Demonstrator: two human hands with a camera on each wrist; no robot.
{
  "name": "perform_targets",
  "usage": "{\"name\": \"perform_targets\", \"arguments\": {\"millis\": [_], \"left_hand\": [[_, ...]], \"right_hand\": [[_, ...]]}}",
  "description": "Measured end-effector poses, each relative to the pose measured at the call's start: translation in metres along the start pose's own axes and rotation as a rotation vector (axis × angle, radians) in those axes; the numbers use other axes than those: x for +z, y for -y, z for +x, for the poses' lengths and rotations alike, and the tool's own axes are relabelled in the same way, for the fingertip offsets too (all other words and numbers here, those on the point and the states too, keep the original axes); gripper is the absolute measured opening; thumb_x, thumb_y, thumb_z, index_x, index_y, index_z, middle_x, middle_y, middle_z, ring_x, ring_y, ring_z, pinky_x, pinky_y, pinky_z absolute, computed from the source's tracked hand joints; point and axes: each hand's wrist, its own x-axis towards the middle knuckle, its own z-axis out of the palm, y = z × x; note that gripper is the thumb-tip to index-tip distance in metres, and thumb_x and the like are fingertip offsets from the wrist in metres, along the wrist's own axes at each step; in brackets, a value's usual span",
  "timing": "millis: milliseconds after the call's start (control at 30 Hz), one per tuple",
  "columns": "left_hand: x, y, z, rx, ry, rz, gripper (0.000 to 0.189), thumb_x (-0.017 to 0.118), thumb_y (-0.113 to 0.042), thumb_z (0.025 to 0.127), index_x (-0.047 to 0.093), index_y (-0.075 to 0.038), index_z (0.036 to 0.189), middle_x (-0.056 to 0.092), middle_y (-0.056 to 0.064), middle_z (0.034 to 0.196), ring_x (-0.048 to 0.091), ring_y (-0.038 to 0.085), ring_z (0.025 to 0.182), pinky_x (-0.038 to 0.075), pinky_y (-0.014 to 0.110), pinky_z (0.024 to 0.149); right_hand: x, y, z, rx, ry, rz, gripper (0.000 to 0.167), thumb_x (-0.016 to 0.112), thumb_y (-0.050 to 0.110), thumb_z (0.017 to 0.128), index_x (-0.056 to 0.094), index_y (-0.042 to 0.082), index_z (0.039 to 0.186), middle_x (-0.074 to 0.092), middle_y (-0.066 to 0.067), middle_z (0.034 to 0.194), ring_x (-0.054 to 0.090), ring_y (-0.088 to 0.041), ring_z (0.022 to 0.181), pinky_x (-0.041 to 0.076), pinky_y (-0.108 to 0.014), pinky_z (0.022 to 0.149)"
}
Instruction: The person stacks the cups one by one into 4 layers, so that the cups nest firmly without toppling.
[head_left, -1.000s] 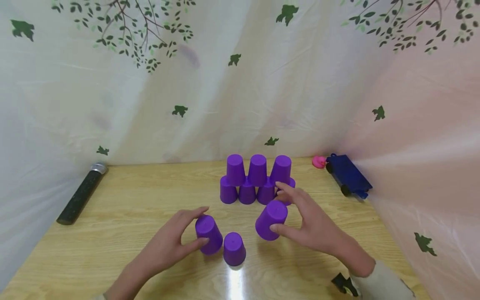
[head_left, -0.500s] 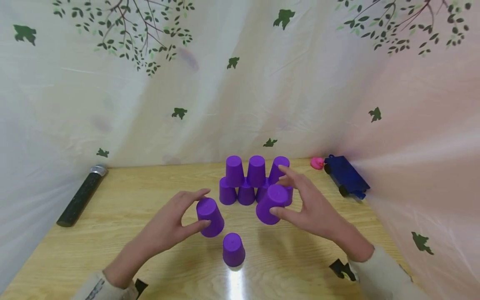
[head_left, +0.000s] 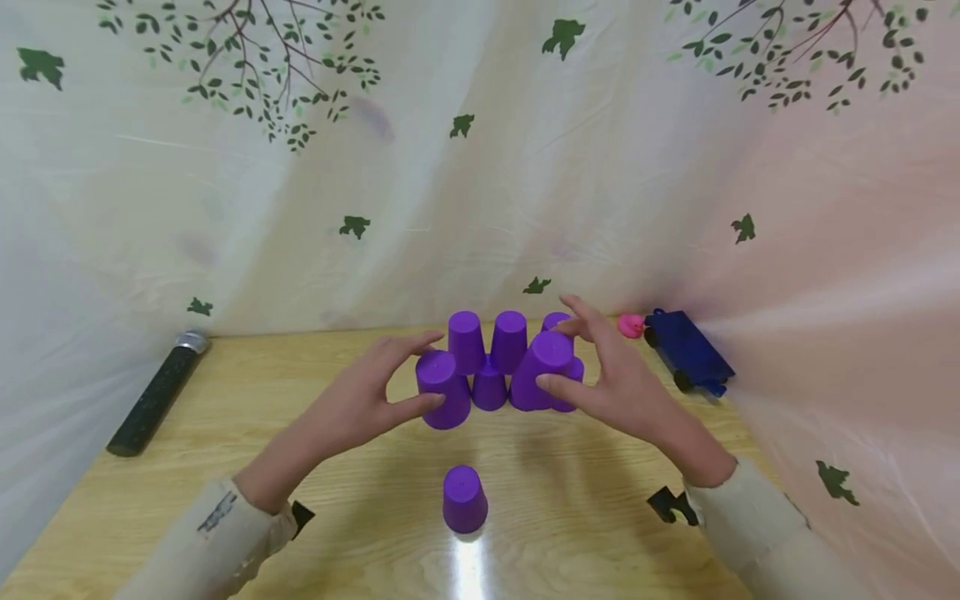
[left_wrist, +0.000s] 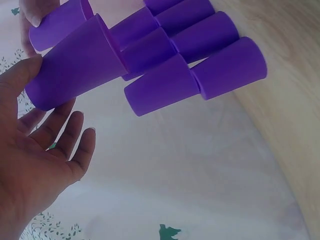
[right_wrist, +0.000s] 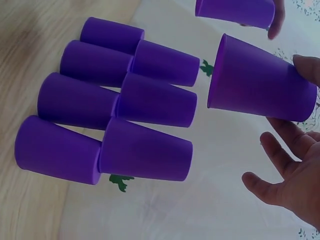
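My left hand (head_left: pixel 367 387) pinches an upside-down purple cup (left_wrist: pixel 75 62) between thumb and fingers, held up in front of the left side of a cup stack. My right hand (head_left: pixel 618 383) grips another upturned purple cup (right_wrist: pixel 262 80) near its base, raised before the stack's right side. The stack has a bottom row of several cups (right_wrist: pixel 57 150) and an upper row of three cups (head_left: pixel 510 342) bridging them; in the head view the held cups hide parts of both rows. Nearer the person, a single purple cup (head_left: pixel 465 500) stands upside down on the table.
On the wooden table (head_left: pixel 360 533), a black microphone (head_left: pixel 157 392) lies at the left. A pink toy duck (head_left: pixel 631 325) and a dark blue toy cart (head_left: pixel 688 352) sit at the back right. A leaf-printed curtain (head_left: pixel 420 183) encloses the back and sides.
Both hands have lifted their cups from the front of the table and carried them forward to the stack. The left one also shifted right. The lone front cup stays put.
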Motion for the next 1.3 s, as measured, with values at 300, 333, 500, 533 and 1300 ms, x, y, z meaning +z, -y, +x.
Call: {"name": "perform_targets", "arguments": {"millis": [300,333,500,533,1300], "left_hand": [[-0.011,-0.008,0.037,0.080,-0.027,-0.004,0.071,0.079,-0.028,0.088,0.045,-0.016,0.149,0.062,0.005,0.133,0.054,0.025,0.123,0.045,0.047,0.105],[-0.012,-0.008,0.041,0.075,-0.027,0.002,0.071,0.079,-0.029,0.088,0.045,-0.015,0.149,0.062,0.005,0.133,0.054,0.025,0.123,0.045,0.048,0.105],[-0.014,-0.007,0.057,0.052,-0.020,0.013,0.071,0.078,-0.029,0.089,0.045,-0.014,0.150,0.062,0.010,0.132,0.053,0.029,0.124,0.045,0.050,0.105],[-0.014,-0.006,0.060,0.048,-0.022,0.011,0.071,0.078,-0.028,0.089,0.045,-0.013,0.150,0.062,0.011,0.132,0.053,0.029,0.124,0.044,0.050,0.105],[-0.016,0.009,0.117,-0.064,0.037,0.046,0.074,0.075,-0.037,0.090,0.041,-0.017,0.153,0.062,0.013,0.136,0.051,0.032,0.128,0.041,0.049,0.109]], "right_hand": [[-0.010,0.000,0.020,0.037,-0.029,-0.013,0.094,0.076,0.034,0.089,0.016,0.024,0.161,0.060,-0.011,0.136,0.044,-0.039,0.140,0.034,-0.067,0.112],[-0.010,-0.001,0.021,0.037,-0.031,-0.010,0.094,0.076,0.034,0.089,0.016,0.025,0.161,0.059,-0.010,0.136,0.043,-0.039,0.141,0.033,-0.068,0.112],[-0.014,-0.001,0.031,0.011,-0.053,0.011,0.095,0.076,0.032,0.089,0.015,0.024,0.161,0.060,-0.011,0.136,0.042,-0.037,0.142,0.030,-0.068,0.114],[-0.015,-0.001,0.034,0.011,-0.057,0.015,0.095,0.076,0.032,0.089,0.015,0.024,0.161,0.060,-0.011,0.135,0.041,-0.037,0.142,0.029,-0.068,0.114],[-0.026,-0.013,0.078,0.102,-0.074,-0.095,0.098,0.073,0.043,0.089,0.012,0.021,0.162,0.056,-0.018,0.139,0.043,-0.035,0.139,0.036,-0.064,0.112]]}}
